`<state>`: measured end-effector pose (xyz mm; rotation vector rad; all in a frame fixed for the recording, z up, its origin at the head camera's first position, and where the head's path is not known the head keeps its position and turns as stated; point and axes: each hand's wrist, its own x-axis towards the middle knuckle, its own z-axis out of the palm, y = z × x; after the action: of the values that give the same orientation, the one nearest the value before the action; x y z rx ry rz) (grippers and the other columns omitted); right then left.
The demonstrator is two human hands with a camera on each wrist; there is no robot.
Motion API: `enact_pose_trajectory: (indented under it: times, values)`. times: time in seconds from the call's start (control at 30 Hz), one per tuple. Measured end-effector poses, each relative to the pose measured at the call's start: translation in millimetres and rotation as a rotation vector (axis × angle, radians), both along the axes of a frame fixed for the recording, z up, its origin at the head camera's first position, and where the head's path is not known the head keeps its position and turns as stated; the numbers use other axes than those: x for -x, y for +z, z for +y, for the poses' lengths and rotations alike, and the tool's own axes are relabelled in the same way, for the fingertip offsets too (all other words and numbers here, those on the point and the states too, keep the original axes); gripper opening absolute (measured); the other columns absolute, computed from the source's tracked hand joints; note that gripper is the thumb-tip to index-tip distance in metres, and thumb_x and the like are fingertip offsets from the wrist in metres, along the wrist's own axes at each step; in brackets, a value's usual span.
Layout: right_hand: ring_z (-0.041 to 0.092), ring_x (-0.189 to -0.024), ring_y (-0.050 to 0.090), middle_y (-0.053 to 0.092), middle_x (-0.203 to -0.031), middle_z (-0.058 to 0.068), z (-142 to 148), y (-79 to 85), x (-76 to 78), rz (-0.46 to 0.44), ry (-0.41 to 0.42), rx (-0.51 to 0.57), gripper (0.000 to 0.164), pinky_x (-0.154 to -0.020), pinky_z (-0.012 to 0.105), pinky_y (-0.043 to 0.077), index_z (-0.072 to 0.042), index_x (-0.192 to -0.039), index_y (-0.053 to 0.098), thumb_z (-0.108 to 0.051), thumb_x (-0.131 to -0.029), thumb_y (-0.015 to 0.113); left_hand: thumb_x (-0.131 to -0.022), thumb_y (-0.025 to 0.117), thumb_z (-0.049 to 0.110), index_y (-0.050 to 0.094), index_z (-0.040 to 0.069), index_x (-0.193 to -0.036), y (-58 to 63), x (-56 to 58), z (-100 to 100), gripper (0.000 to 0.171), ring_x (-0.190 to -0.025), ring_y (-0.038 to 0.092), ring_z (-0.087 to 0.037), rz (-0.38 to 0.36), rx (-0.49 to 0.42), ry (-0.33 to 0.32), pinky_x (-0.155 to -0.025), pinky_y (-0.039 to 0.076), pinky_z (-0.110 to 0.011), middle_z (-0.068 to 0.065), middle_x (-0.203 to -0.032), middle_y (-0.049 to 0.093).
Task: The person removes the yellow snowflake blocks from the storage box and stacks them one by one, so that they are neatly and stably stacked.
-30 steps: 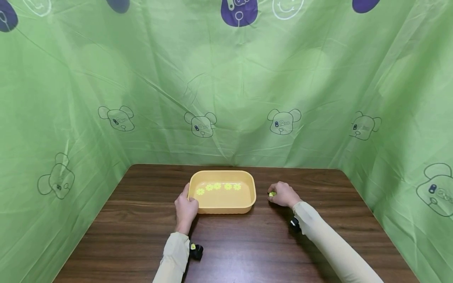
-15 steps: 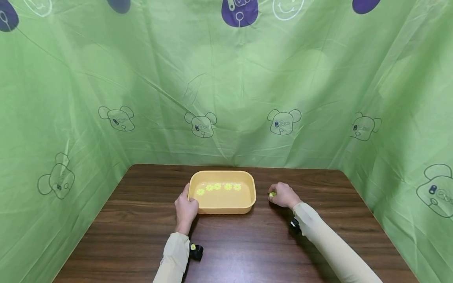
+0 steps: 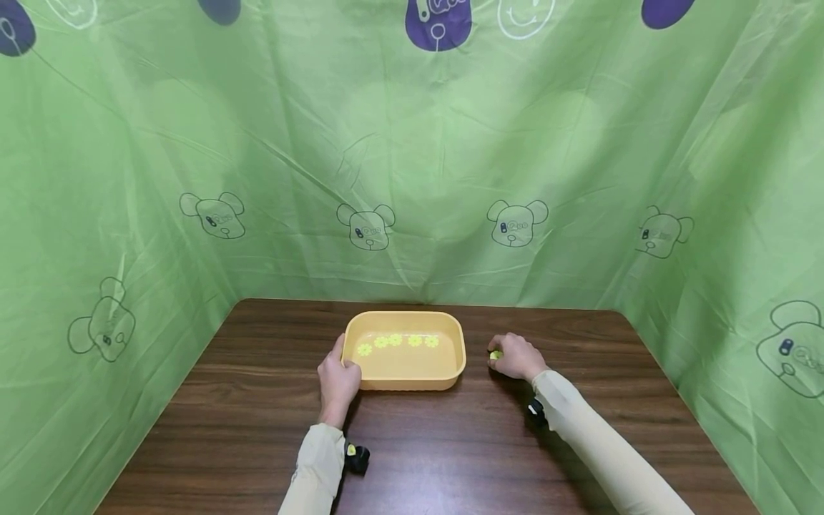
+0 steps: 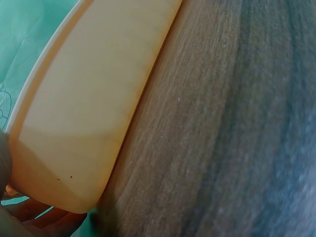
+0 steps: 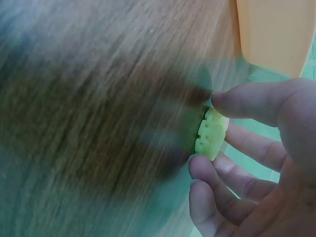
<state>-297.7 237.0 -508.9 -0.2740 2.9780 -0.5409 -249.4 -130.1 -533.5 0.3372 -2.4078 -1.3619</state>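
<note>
Left hand grips the tray at its near-left corner: thumb over the rim, fingers round the outside wall. Tray is upright on the table, long side facing the person. Looks like thin moulded plastic, so probably light, fairly stiff, smooth enough to slide if nudged; the rim is the sensible hold, and that corner should be enough to steady it. Inside, a row of five yellow flowers runs along the far part, the leftmost a bit nearer. Can't tell if they're loose bits or printed on. Just right of the tray, separated by a strip of bare wood, is the small yellow-green piece, down at table level; can't tell if its lower edge touches the wood. Right hand pinches it by opposite edges, thumb on the tray side and a fingertip facing it, the other fingers curled near. Piece has a notched edge and looks like hard plastic: should be very light, stiff, not fragile. Likely trouble is size, since there's little edge to hold and it could flip or slip out. Take it by the edges with fingertips; the notches should give some bite.
</note>
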Motion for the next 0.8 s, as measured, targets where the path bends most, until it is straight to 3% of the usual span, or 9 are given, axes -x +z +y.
enact_pose_trajectory:
  times: [0.33,0.6,0.8]
  values:
    - [0.036,-0.103,0.064,0.063,-0.116,0.013,-6,4.4,-0.8,0.039,-0.060,0.001,0.045,-0.078,0.056,0.053,-0.013,-0.122,0.065,-0.038,-0.086,0.072,-0.085,0.047,0.000,0.052,0.005,-0.148,2.1,-0.8,1,0.063,-0.130,0.054,-0.044,0.006,-0.011,-0.001,-0.106,0.046,-0.055,-0.029,-0.140,0.058]
    - [0.034,-0.105,0.065,0.063,-0.120,0.008,-32,13.1,7.9,0.223,-0.122,0.151,0.040,-0.082,0.054,0.054,-0.015,-0.122,0.065,-0.041,-0.092,0.064,-0.085,0.048,0.000,0.052,0.005,-0.148,1.9,-1.5,0,0.063,-0.131,0.054,-0.044,0.005,-0.013,0.003,-0.106,0.045,-0.055,-0.029,-0.141,0.057]
    - [0.026,-0.099,0.065,0.066,-0.109,0.006,-66,30.9,16.7,0.323,-0.059,0.276,0.036,-0.082,0.048,0.054,-0.012,-0.118,0.069,-0.035,-0.091,0.066,-0.086,0.048,-0.001,0.051,0.004,-0.149,2.0,-1.6,0,0.063,-0.132,0.053,-0.043,0.002,-0.022,-0.004,-0.108,0.045,-0.055,-0.028,-0.142,0.056]
